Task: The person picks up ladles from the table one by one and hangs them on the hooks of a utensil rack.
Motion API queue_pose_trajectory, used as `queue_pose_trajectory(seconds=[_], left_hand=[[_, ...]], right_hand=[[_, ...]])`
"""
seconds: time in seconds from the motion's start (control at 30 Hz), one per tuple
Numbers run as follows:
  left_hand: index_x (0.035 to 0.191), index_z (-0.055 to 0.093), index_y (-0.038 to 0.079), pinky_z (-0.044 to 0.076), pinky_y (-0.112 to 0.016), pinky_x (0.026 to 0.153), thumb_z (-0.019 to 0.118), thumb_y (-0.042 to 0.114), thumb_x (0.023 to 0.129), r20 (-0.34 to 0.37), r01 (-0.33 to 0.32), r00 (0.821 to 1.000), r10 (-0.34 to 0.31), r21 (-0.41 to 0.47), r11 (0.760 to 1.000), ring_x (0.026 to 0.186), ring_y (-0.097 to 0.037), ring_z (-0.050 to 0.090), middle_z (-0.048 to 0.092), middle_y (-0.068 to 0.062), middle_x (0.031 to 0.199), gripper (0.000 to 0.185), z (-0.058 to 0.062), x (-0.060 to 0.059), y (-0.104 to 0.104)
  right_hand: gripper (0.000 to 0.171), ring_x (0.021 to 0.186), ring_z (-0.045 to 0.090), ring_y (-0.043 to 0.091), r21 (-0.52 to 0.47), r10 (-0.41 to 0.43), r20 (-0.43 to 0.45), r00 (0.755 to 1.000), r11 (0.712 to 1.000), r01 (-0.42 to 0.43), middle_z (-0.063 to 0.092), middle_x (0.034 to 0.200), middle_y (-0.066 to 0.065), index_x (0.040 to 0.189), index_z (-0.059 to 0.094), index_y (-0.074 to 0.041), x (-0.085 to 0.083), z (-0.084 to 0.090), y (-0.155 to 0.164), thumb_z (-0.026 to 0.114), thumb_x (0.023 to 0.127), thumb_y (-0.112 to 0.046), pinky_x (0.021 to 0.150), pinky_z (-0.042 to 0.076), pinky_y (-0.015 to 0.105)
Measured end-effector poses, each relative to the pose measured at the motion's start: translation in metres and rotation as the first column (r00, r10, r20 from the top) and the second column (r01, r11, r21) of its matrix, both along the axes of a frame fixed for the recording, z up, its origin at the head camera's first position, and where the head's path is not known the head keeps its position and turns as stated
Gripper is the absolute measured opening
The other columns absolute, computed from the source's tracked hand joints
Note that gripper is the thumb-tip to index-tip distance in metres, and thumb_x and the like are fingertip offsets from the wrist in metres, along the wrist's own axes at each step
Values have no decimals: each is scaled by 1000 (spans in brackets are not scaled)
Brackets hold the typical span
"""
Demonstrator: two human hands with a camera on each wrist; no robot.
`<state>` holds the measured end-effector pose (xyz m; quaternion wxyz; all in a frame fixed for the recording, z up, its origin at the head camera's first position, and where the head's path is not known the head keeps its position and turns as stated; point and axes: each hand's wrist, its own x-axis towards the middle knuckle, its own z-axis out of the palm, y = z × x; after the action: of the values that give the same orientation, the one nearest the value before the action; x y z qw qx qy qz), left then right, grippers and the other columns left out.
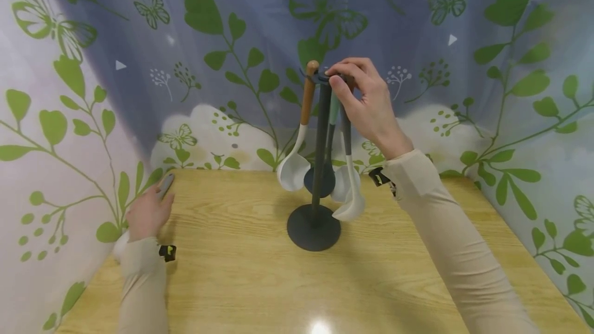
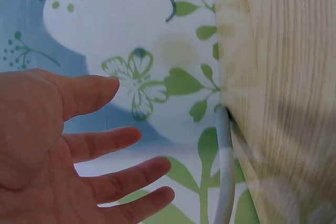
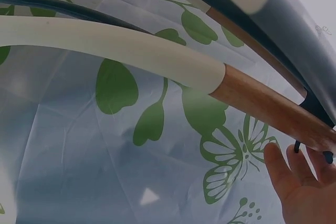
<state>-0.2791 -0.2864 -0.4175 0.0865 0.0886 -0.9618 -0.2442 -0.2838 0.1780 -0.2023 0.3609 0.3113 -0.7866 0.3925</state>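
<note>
In the head view a dark utensil stand (image 1: 320, 153) stands upright on the table with several utensils hung around it. My right hand (image 1: 368, 99) is at its top, thumb and index finger pinching the rim there. A white ladle with wooden handle (image 1: 307, 102) hangs at left, a dark utensil with green handle (image 1: 333, 110) behind the post, a white ladle with grey handle (image 1: 353, 202) at right. My left hand (image 1: 149, 213) is over a grey-handled utensil (image 1: 165, 184) by the table's left edge. In the left wrist view its fingers (image 2: 139, 171) are spread, apart from the grey handle (image 2: 224, 161).
The wood-grain table (image 1: 223, 282) meets a patterned curtain (image 1: 250, 24) at its back and sides. A white rounded part (image 1: 121, 246) shows beside the left wrist. The stand's round base (image 1: 301, 236) rests near the table's middle.
</note>
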Motion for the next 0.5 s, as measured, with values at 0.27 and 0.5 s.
queue_pose_trajectory(seconds=[0.27,0.5], left_hand=[[147,34,-4,27,-76,97,35,53,101,95,-69,993,68,7,998,125,-63,34,35,-40,143,72,-4,5,-19],[142,37,-6,23,-77,99,34,55,101,172,-114,978,114,-12,993,123,-64,36,38,-41,139,73,-8,10,-27]], right_hand=[[49,80,43,10,8,-1,6,1000,1000,1,53,129,7,119,68,-13,0,1,-2,47,100,-52,75,34,30],[51,80,43,10,2,-2,13,1000,1000,2,52,129,7,119,68,-12,0,0,0,46,99,-54,75,34,29]])
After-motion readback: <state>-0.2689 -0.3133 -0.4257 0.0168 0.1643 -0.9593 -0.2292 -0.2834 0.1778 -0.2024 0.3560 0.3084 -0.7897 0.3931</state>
